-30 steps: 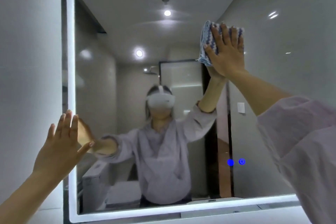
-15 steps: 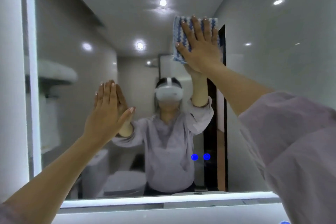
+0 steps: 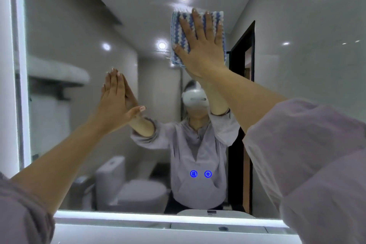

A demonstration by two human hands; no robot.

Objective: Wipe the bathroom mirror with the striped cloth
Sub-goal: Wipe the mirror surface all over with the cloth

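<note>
The bathroom mirror (image 3: 297, 65) fills most of the view, with a lit white frame along its left and bottom edges. My right hand (image 3: 200, 43) is spread flat on the blue-and-white striped cloth (image 3: 216, 19), pressing it against the upper middle of the glass. My left hand (image 3: 114, 98) rests flat on the glass lower left of the cloth, fingers together, thumb out, holding nothing. Both arms reach up from the bottom corners in lilac sleeves.
Two blue touch icons (image 3: 200, 173) glow in the lower middle of the glass. The lit bottom frame (image 3: 138, 217) runs above a white ledge. In the reflection are a toilet, a towel shelf, a dark doorway and ceiling lights.
The view has shifted right along the mirror. My right hand and cloth have slid left toward the middle of the glass. My left hand moved from the left frame onto the glass.
</note>
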